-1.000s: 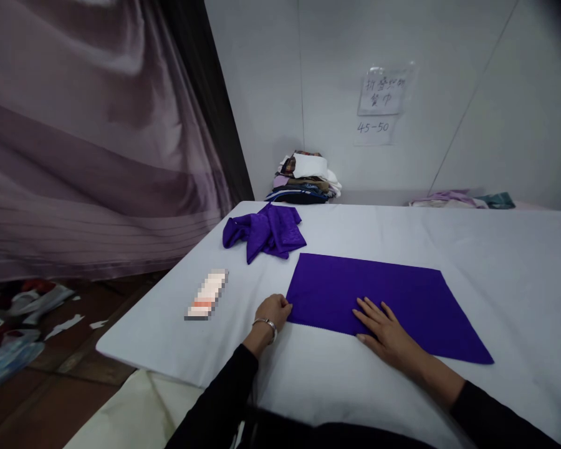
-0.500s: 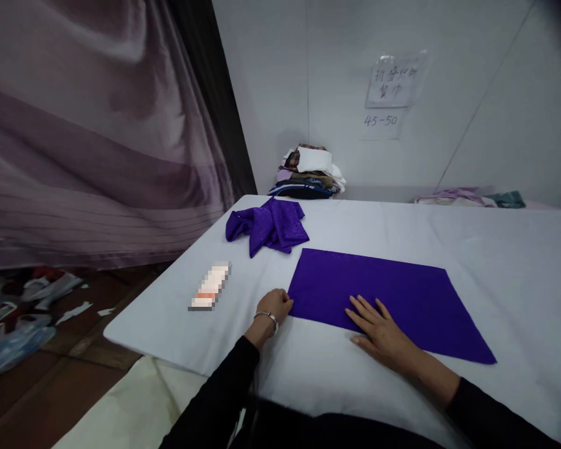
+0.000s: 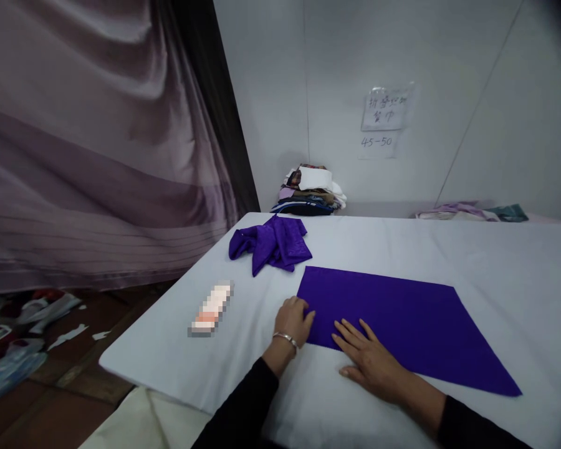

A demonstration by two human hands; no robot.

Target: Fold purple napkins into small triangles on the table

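A purple cloth napkin (image 3: 402, 318), folded to a flat rectangle, lies in front of me on a white-covered table (image 3: 177, 349). My left hand (image 3: 295, 321), with a silver bracelet at the wrist, rests at the napkin's left edge. Its fingers are bent and the thumb stands apart, holding nothing that I can see. Flat on the napkin's near edge is my right hand (image 3: 367, 358), fingers spread and the thumb over the white cover. Beyond them, at the back left, a second purple cloth (image 3: 273, 243) lies crumpled.
A pixelated, blurred-out object (image 3: 211, 310) lies on the table's left side. At the back, a stack of folded clothes (image 3: 311, 192) stands by the wall, with more fabric (image 3: 467, 212) farther right. A pinkish curtain (image 3: 98, 149) hangs left; plastic bags (image 3: 9, 368) lie on the floor.
My left hand has moved right and its thumb has come away from the napkin's corner. The right hand has slid slightly left along the near edge. The view has tilted up.
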